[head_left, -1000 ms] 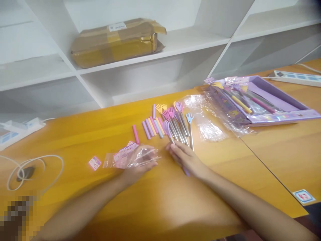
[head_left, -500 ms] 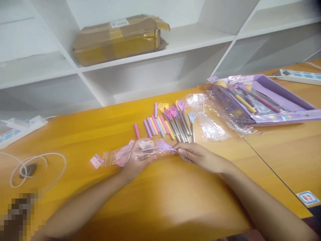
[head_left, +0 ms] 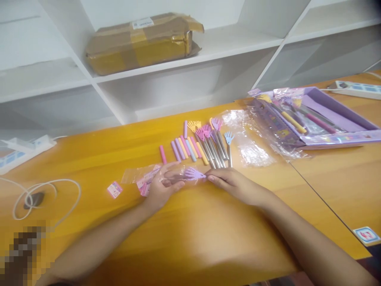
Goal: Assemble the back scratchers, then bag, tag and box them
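A purple hand-shaped back scratcher point(head_left: 194, 174) lies level between my hands. My right hand point(head_left: 230, 180) pinches it just behind the claw head, and its shaft is hidden in my fingers. A clear plastic bag point(head_left: 131, 175) is held by my left hand point(head_left: 160, 190), its film reaching over the purple claws. Pink printed cards point(head_left: 145, 186) sit under or beside the left fingers; whether they are inside the bag I cannot tell. Beyond my hands lie several back scratchers point(head_left: 212, 145) with metal shafts, next to several coloured handle tubes point(head_left: 187, 147).
A small pink card point(head_left: 114, 190) lies left of my left hand. Clear plastic bags point(head_left: 253, 149) and a purple box point(head_left: 333, 137) with bagged back scratchers are at the right. A white cable point(head_left: 79, 190) curls at far left. White shelving with a taped carton point(head_left: 139, 45) stands behind.
The bag's film has come over the purple claws, and the shaft between claws and right fingers no longer shows. The bag's loose left end has shifted up slightly.
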`<state>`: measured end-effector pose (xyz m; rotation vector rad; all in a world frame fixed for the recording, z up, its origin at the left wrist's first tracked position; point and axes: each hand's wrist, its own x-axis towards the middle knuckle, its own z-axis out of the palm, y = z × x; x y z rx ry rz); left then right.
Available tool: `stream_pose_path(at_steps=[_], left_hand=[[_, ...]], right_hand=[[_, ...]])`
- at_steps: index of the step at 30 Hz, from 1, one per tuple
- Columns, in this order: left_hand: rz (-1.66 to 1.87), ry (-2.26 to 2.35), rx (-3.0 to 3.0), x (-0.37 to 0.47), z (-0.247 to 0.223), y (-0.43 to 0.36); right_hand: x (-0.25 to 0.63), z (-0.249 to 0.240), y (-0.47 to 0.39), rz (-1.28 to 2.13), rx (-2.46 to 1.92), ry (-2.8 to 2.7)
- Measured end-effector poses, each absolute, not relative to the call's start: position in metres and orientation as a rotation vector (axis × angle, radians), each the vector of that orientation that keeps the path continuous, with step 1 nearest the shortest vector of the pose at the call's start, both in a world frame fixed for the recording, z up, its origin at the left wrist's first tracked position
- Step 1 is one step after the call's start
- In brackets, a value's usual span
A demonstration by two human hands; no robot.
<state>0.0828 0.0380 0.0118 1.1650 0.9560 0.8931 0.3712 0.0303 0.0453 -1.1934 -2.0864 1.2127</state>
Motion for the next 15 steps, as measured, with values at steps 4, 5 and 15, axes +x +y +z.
stream_pose_path(at_steps=[4, 5, 15], left_hand=[[0.871, 0.999, 1.175, 0.084, 0.014, 0.037], [0.873, 0.981, 1.164, 0.084, 0.013, 0.037], [0.853, 0.826, 1.068, 0.085, 0.003, 0.035]], right_hand=[[0.368, 0.046, 0.029, 1.17, -1.195, -2.081], [0.368, 0.046, 0.029, 1.166, -1.196, -2.083], [0.364, 0.046, 0.027, 1.157, -1.155, -2.101]])
